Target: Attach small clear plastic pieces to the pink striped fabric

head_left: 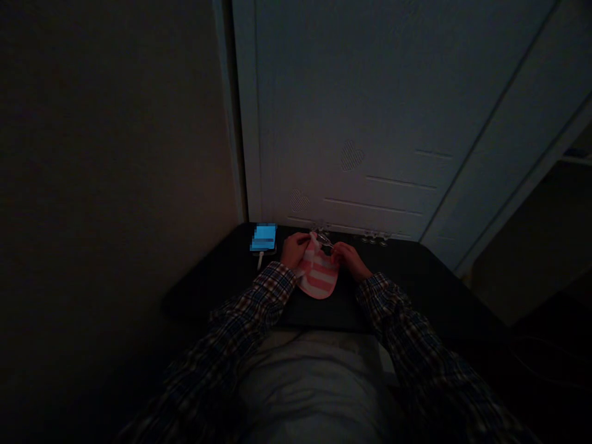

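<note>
Near the middle of a dark table [208,280], holds a pink-and-white striped cloth [319,279] between both hands, with its rounded lower end towards the body. With the left hand [294,249], pinches the upper left part of the cloth, fingers bent in over its edge. With the right hand [350,260], grips the near end of a small shiny object [325,240], apparently metal but too dim to name, right beside the upper right edge of the cloth. Cannot tell from this view whether also gripping the cloth with the right hand. Holds the two hands apart, with the shiny object slanting across the gap at the top of the cloth, its far end close to the fingers of the left hand. Beyond the left hand, to its left, see a phone [264,238] lying on the table, screen lit blue and blurred into blocks, with a white cable [261,260] running from its near end. Along the back edge, to the right, see several small glinting pieces [376,238] in a row, too dark to identify. Behind the table, note a pale panel [300,111] with striped hearts and raised lines; to the left, a plain wall [115,154]. Wears plaid sleeves [388,302] on both arms, over pale clothing [319,388].
</note>
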The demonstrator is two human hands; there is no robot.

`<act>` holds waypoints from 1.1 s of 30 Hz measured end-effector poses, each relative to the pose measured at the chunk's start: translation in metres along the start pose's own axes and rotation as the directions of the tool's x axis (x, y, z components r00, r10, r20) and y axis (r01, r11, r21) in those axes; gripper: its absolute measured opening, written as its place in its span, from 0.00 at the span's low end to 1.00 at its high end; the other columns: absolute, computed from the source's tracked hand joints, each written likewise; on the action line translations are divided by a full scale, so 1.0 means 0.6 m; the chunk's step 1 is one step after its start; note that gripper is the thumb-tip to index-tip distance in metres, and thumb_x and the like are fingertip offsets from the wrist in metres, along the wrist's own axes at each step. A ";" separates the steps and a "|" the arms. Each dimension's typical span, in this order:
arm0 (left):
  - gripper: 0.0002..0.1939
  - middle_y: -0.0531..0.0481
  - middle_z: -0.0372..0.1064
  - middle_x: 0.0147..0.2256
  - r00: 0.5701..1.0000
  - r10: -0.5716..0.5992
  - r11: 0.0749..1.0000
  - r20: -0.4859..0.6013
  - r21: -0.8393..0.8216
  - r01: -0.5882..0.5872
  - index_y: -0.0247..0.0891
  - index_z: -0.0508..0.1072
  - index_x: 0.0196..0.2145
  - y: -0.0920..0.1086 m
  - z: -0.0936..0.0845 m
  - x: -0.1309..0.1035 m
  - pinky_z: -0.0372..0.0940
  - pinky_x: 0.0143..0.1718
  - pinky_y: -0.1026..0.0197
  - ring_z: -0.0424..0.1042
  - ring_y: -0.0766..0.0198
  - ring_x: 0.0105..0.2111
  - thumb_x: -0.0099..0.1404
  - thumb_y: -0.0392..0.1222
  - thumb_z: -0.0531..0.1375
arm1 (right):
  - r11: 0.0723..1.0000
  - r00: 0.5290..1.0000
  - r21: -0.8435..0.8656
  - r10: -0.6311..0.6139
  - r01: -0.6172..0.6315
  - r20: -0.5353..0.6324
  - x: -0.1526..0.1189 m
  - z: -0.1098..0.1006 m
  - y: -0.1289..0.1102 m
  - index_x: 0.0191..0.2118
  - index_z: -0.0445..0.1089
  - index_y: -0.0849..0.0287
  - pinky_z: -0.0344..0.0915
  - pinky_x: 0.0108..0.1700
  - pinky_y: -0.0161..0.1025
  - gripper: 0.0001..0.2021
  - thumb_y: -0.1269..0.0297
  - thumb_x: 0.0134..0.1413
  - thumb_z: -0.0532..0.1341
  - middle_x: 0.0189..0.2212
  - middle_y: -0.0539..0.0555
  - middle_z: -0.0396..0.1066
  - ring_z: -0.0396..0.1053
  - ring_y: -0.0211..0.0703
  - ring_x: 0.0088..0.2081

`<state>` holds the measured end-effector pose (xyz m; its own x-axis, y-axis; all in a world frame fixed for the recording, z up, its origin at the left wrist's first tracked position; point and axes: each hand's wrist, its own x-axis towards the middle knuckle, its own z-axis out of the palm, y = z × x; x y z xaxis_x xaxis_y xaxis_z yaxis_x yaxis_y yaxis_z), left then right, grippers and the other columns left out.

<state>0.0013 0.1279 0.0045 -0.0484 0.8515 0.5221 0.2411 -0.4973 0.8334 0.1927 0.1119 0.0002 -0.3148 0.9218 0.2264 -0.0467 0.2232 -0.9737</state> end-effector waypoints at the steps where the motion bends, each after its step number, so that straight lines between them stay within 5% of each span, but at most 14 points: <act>1: 0.11 0.45 0.74 0.37 1.000 0.000 1.000 0.011 -0.022 0.000 0.35 0.75 0.36 0.002 0.001 0.000 0.65 0.42 0.58 0.72 0.59 0.38 0.55 0.40 0.59 | 1.000 1.000 -0.001 0.004 -0.004 0.004 0.000 0.000 0.000 0.28 0.64 0.59 0.57 0.22 0.32 0.13 0.53 0.49 0.57 0.19 0.48 0.67 0.61 0.34 0.19; 6: 0.17 0.43 0.73 0.40 0.997 0.011 0.995 0.080 -0.098 -0.004 0.34 0.71 0.45 0.010 0.004 -0.002 0.67 0.40 0.58 0.72 0.59 0.39 0.58 0.42 0.56 | 1.000 1.000 -0.012 0.010 -0.010 0.021 -0.001 0.002 -0.001 0.29 0.64 0.59 0.57 0.22 0.32 0.13 0.53 0.49 0.56 0.19 0.48 0.66 0.62 0.34 0.19; 25: 0.07 0.49 0.68 0.30 0.995 0.078 0.992 0.062 0.090 -0.083 0.37 0.74 0.25 0.010 0.003 -0.003 0.62 0.40 0.59 0.67 0.62 0.34 0.52 0.43 0.62 | 1.000 0.998 -0.023 -0.011 0.013 0.057 -0.001 0.001 -0.001 0.29 0.64 0.59 0.57 0.22 0.32 0.12 0.54 0.50 0.56 0.19 0.48 0.67 0.62 0.34 0.19; 33: 0.08 0.49 0.69 0.31 0.995 0.058 0.996 0.075 0.065 -0.063 0.37 0.73 0.29 0.008 0.006 -0.003 0.63 0.40 0.59 0.68 0.62 0.35 0.53 0.43 0.61 | 1.000 1.000 -0.026 -0.009 0.009 0.019 -0.003 0.003 -0.004 0.31 0.65 0.59 0.58 0.24 0.31 0.13 0.53 0.47 0.59 0.22 0.48 0.68 0.61 0.33 0.21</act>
<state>0.0061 0.1244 0.0067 0.0390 0.8311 0.5547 0.3066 -0.5383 0.7850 0.1915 0.1089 0.0021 -0.3325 0.9135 0.2344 -0.0253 0.2398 -0.9705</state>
